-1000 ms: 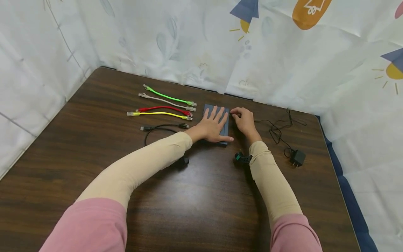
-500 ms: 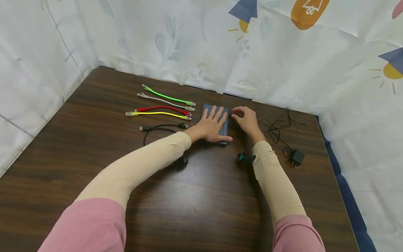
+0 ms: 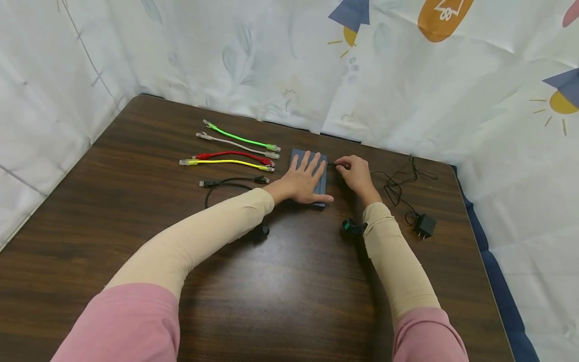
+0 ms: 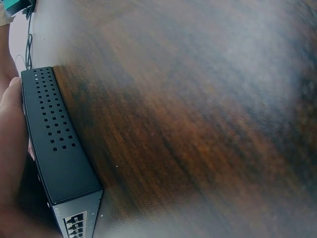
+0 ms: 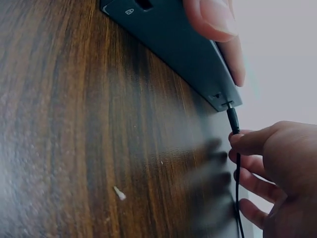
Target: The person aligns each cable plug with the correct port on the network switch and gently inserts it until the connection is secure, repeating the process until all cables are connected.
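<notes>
A dark blue-grey network switch (image 3: 322, 187) lies near the table's far edge. My left hand (image 3: 304, 183) rests on its top with the fingers spread; the left wrist view shows the switch's vented side and a row of ports (image 4: 76, 225). Just right of the switch, my right hand (image 3: 356, 173) pinches a thin black power cord right behind its barrel plug (image 5: 233, 119). The plug's metal tip meets a small socket at the end of the switch's side; how deep it sits I cannot tell. The cord runs to a black power adapter (image 3: 425, 226).
Left of the switch lie short network cables: green (image 3: 239, 136), white (image 3: 237, 145), red (image 3: 232, 153), yellow (image 3: 230, 162) and black (image 3: 230, 180). The brown table (image 3: 271, 301) meets a white printed curtain (image 3: 203, 50) behind. A small pale scrap (image 5: 120, 193) lies nearby.
My right hand has shifted slightly right, away from the switch, still pinching the cord, and more of the plug shows between them. My left hand stays on the switch.
</notes>
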Demonstrator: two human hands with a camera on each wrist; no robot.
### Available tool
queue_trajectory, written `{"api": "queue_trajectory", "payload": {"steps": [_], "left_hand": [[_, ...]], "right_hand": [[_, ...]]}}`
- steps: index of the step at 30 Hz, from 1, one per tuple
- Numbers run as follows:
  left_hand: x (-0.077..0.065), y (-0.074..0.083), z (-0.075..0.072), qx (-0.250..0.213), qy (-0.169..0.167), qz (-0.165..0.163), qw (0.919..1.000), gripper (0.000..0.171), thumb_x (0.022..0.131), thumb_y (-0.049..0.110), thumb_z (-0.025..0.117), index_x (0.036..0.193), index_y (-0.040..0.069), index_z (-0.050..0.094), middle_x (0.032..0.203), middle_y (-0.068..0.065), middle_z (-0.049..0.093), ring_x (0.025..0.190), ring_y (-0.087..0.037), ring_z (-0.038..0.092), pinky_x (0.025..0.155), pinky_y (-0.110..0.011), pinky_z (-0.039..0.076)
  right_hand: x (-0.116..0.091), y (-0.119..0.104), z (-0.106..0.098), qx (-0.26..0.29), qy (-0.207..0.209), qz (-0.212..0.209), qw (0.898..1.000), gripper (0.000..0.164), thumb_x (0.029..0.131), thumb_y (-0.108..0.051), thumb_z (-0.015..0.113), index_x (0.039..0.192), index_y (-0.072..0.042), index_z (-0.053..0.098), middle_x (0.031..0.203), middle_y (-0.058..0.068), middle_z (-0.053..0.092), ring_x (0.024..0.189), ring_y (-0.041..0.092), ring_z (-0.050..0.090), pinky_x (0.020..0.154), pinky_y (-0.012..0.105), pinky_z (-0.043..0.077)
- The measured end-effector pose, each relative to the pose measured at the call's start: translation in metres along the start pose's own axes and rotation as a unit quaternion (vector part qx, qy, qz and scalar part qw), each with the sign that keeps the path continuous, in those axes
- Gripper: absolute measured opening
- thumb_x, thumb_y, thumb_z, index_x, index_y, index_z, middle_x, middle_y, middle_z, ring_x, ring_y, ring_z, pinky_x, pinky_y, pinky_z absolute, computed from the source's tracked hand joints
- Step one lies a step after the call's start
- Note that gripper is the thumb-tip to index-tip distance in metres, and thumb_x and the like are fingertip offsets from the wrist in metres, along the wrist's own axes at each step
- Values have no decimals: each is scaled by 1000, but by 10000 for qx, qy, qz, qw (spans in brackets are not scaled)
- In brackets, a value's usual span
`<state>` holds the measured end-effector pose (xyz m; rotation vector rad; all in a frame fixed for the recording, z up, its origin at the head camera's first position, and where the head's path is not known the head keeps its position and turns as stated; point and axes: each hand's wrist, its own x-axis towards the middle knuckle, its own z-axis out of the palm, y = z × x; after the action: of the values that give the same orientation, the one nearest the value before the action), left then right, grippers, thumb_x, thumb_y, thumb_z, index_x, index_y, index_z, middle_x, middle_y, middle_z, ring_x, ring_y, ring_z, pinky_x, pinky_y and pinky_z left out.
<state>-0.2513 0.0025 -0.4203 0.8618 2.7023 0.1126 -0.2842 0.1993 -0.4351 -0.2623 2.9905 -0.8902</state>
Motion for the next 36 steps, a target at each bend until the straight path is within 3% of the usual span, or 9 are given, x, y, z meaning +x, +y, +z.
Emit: {"api": "queue_trajectory", "payload": {"steps": [16, 19, 23, 27, 30, 36], "left_hand": [[-1, -1, -2, -69, 78, 83, 9999, 105, 85, 81, 30, 157, 13, -3, 163, -13, -14, 150, -38, -12, 119, -60, -2], [0, -3, -2, -267, 107, 134, 9995, 104, 86, 80, 34, 157, 13, -1, 163, -13, -12, 150, -38, -11, 119, -60, -3], [0, -11, 0, -840, 419, 75, 9956, 96, 89, 71, 43, 157, 13, 8, 164, -12, -3, 151, -36, -6, 120, -57, 1], [-1, -19, 4, -1532, 1072, -224, 9821, 87, 92, 57, 54, 156, 10, 18, 163, -14, 7, 151, -35, 1, 121, -54, 9], [-4, -24, 5, -2095, 1505, -472, 9650, 84, 92, 47, 60, 155, 7, 20, 162, -15, 8, 151, -35, 7, 120, -54, 17], [-6, -32, 5, -2988, 1853, -842, 9324, 91, 89, 36, 68, 155, 5, 13, 162, -17, 8, 149, -32, 19, 117, -47, 29]], "right_hand": [[-1, -4, 3, -49, 219, 37, 9997, 22, 98, -13, 57, 114, -5, 70, 115, 16, 65, 107, 33, 59, 95, 47, 49], [-2, -4, 4, 6, 213, 54, 9998, 23, 98, -15, 57, 113, -5, 70, 116, 16, 65, 108, 32, 59, 95, 47, 48], [-3, -3, 6, 123, 215, 31, 9997, 23, 98, -18, 58, 111, -5, 70, 114, 16, 65, 106, 32, 59, 94, 47, 48], [-2, -2, 7, 205, 228, 36, 9995, 22, 97, -18, 60, 110, -5, 71, 113, 16, 65, 105, 31, 59, 94, 46, 48], [-2, -1, 8, 255, 239, -11, 9994, 22, 96, -18, 60, 111, -5, 71, 112, 16, 65, 104, 31, 60, 93, 45, 49], [-1, -2, 7, 266, 276, -90, 9992, 22, 95, -19, 62, 111, -6, 72, 112, 15, 66, 104, 31, 60, 92, 45, 49]]}}
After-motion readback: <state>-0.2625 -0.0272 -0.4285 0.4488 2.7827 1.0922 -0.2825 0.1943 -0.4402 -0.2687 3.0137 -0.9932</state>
